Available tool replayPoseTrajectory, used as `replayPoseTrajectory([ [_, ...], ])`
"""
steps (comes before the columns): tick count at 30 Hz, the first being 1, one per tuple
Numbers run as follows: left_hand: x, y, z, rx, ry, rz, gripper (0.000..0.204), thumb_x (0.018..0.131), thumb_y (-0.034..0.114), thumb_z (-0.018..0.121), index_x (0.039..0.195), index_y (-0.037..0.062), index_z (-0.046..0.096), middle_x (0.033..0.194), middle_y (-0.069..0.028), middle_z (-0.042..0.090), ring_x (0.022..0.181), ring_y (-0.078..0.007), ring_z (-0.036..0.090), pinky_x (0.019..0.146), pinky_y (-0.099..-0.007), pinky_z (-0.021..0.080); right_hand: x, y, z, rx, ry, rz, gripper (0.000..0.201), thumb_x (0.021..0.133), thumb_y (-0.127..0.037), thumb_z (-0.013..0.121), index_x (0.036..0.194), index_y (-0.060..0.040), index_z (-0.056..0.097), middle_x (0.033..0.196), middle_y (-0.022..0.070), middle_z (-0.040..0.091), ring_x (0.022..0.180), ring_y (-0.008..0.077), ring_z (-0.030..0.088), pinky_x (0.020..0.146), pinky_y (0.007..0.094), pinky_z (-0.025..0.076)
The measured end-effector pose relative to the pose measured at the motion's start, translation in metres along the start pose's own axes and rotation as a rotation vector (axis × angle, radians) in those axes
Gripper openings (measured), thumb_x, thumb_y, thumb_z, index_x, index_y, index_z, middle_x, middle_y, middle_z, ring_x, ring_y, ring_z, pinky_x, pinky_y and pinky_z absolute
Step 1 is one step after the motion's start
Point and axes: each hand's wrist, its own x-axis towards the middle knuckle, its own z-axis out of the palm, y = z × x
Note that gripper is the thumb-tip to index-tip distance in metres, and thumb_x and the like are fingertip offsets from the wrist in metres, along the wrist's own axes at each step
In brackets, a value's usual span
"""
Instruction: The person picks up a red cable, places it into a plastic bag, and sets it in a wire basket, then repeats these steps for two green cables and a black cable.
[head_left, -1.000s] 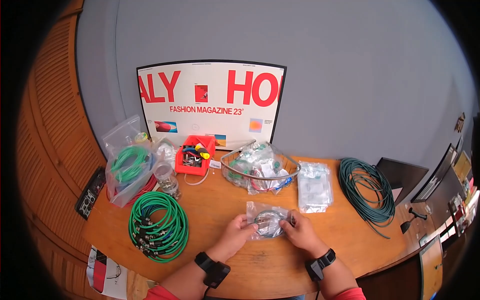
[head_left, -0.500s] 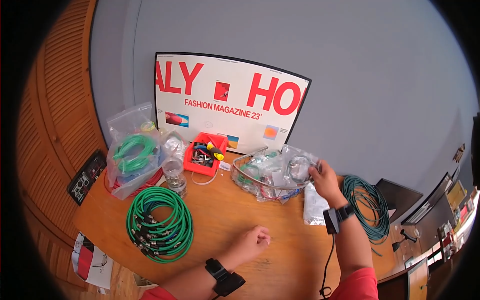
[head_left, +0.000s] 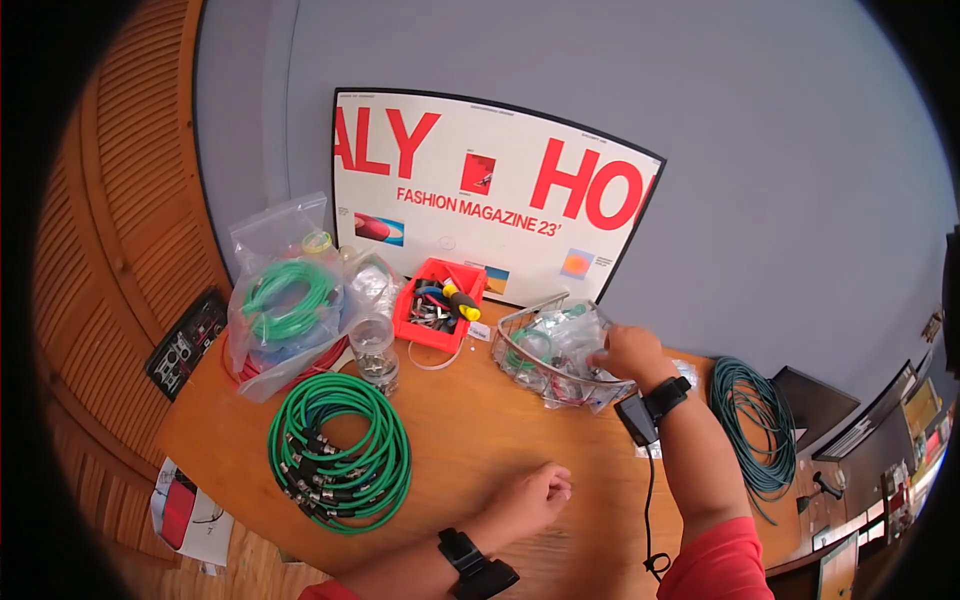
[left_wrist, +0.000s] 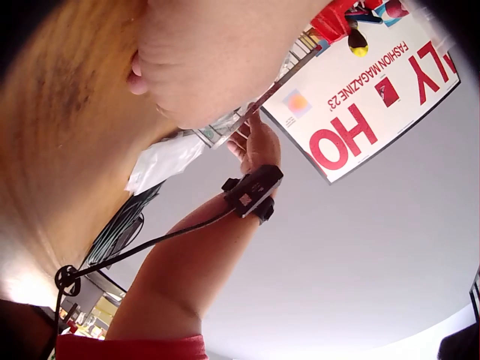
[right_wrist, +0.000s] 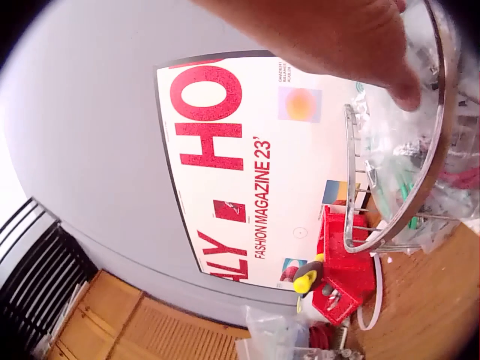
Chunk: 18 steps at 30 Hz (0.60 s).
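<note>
Table (head_left: pixel 480 460), wooden, one: its far edge is lined by the larger stock; open room is left at the middle, between coil and basket.

Printed panel (head_left: pixel 510 170), black-edged, one: stood upright along the far edge.

Upright clear bag (head_left: pixel 275 240), one: filled with green cable, placed by the left edge.

Green cable coil (head_left: pixel 392 455), one stack: laid flat near the left front edge; its turns are too tangled to be counted.

Dark cable coil (head_left: pixel 728 415), one: set by the right edge.

Wire basket (head_left: pixel 560 372), one: placed before the panel, its near rim overhung by bag corners.

Hands, two. Right hand (head_left: pixel 635 350): held over the basket's right end, its thumb against the bags; whether anything is grasped cannot be told. Left hand (head_left: pixel 535 495): held over the front of the table, fingers loosely curled, nothing grasped.

Red bin (head_left: pixel 435 337), one: filled with small parts.

Clear bags (head_left: pixel 572 335), several: heaped in the basket, overlapping, not countable.

Yellow-and-black handle (head_left: pixel 462 303), one: laid across the bin's right side.
</note>
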Motion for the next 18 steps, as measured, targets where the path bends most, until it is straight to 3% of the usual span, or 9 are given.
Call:
replayPoseTrajectory([
  [2,-0.001,0.001,0.001,0.004,0.035,-0.003,0.035,0.095,0.018,0.063,0.123,-0.002,0.057,0.111,-0.0148,0.072,0.098,-0.0246,0.071,0.085,-0.0347,0.055,0.011,0.013,0.016,0.091,-0.257,-0.147,0.057,0.08,-0.049,0.075,0.11,-0.0011,0.068,0.109,0.0224,0.071,0.104,0.0386,0.067,0.09,0.0453,0.052],
  [4,-0.001,0.004,0.001,0.047,0.035,0.023,0.03,0.095,0.019,0.061,0.118,0.0004,0.06,0.103,-0.014,0.073,0.096,-0.0295,0.071,0.083,-0.0386,0.056,0.017,0.02,0.022,-0.053,-0.454,-0.023,0.069,0.08,-0.064,0.07,0.105,-0.0007,0.074,0.112,0.0237,0.07,0.105,0.0381,0.067,0.091,0.0426,0.052],
  [8,0.0,0.0,0.0,0.056,0.029,0.004,0.032,0.097,0.019,0.06,0.122,-0.0005,0.058,0.109,-0.016,0.072,0.1,-0.0288,0.07,0.086,-0.0377,0.055,0.016,0.018,0.012,-0.016,-0.522,-0.064,0.073,0.085,-0.066,0.061,0.107,0.0016,0.073,0.114,0.0238,0.07,0.108,0.038,0.067,0.093,0.0423,0.051],
  [11,0.0,0.002,0.001,0.05,0.013,0.0,0.032,0.097,0.019,0.06,0.123,-0.0005,0.057,0.111,-0.0163,0.071,0.103,-0.0291,0.07,0.088,-0.0376,0.055,0.008,0.017,0.012,0.014,-0.5,-0.049,0.065,0.083,-0.06,0.066,0.107,-0.0001,0.074,0.112,0.0227,0.071,0.106,0.0381,0.067,0.092,0.0434,0.052],
  [13,0.0,0.003,0.0,0.04,0.002,0.009,0.033,0.097,0.018,0.059,0.125,-0.0004,0.056,0.111,-0.016,0.071,0.102,-0.0293,0.069,0.087,-0.0376,0.055,-0.013,0.007,0.005,0.087,-0.127,-0.029,0.044,0.086,-0.042,0.068,0.095,0.0002,0.074,0.097,0.0219,0.073,0.094,0.0398,0.068,0.083,0.0468,0.052],
  [14,-0.002,0.003,-0.001,0.034,-0.003,0.01,0.034,0.097,0.018,0.059,0.125,-0.0004,0.055,0.111,-0.0159,0.071,0.102,-0.0295,0.069,0.087,-0.0376,0.054,-0.025,-0.001,0.003,0.091,-0.127,-0.038,0.044,0.086,-0.042,0.068,0.095,0.0002,0.074,0.097,0.0219,0.073,0.094,0.0398,0.068,0.083,0.0468,0.052],
  [16,-0.006,0.013,-0.006,0.037,0.005,-0.014,0.033,0.097,0.018,0.059,0.125,-0.0005,0.055,0.11,-0.0159,0.071,0.101,-0.0295,0.069,0.087,-0.0377,0.054,-0.056,-0.024,-0.002,0.231,0.318,-0.024,0.024,0.083,-0.028,0.072,0.081,-0.0043,0.071,0.092,0.018,0.073,0.088,0.0355,0.069,0.076,0.0468,0.054],
  [18,-0.007,0.013,-0.004,0.036,0.004,-0.032,0.033,0.097,0.018,0.059,0.124,-0.0006,0.055,0.109,-0.0158,0.071,0.101,-0.0296,0.07,0.086,-0.0379,0.054,-0.098,-0.04,0.004,0.325,0.295,-0.04,0.022,0.085,-0.024,0.071,0.076,-0.0044,0.066,0.081,0.0173,0.07,0.078,0.0359,0.069,0.068,0.0471,0.054],
])
